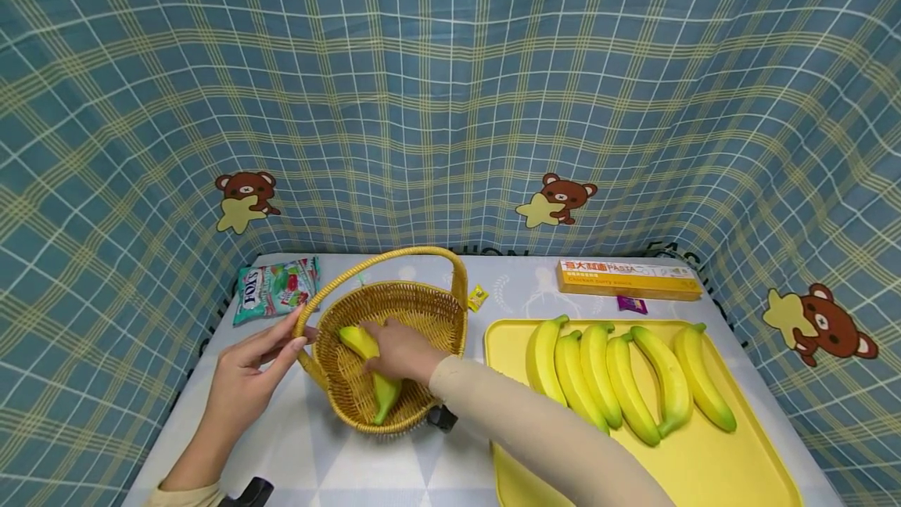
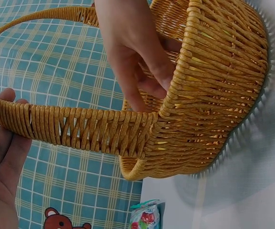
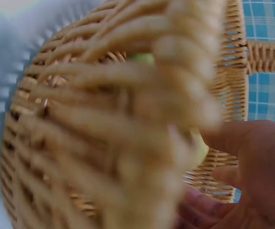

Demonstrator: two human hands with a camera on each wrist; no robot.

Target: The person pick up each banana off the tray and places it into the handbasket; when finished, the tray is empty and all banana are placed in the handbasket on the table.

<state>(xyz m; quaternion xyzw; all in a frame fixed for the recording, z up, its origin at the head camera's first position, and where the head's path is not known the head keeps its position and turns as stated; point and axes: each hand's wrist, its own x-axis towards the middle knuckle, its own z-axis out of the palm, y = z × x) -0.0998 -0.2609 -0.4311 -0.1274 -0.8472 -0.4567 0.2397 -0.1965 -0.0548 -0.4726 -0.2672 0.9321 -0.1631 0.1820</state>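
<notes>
My left hand [image 1: 246, 370] pinches the handle of a woven wicker basket [image 1: 338, 407] between thumb and fingers at its left side. The basket stands upright on the table, its handle [image 2: 80, 125] arching above it. Inside, a yellow banana [image 1: 385, 393] with a green tip lies along the basket's bottom. My right hand [image 1: 401, 348] reaches in over the rim and grips this banana around its middle, hiding that part. In the right wrist view, the near basket wall covers most of the banana [image 3: 200, 151], with thumb and fingers on either side.
A yellow tray [image 1: 739, 468] with several bananas [image 1: 633, 390] lies to the right, under my right forearm. Behind it are a pasta box [image 1: 629, 280] and a purple packet [image 1: 632, 304]. A yellow candy [image 1: 477, 298] lies behind the basket, a green candy bag [image 1: 274, 290] at back left.
</notes>
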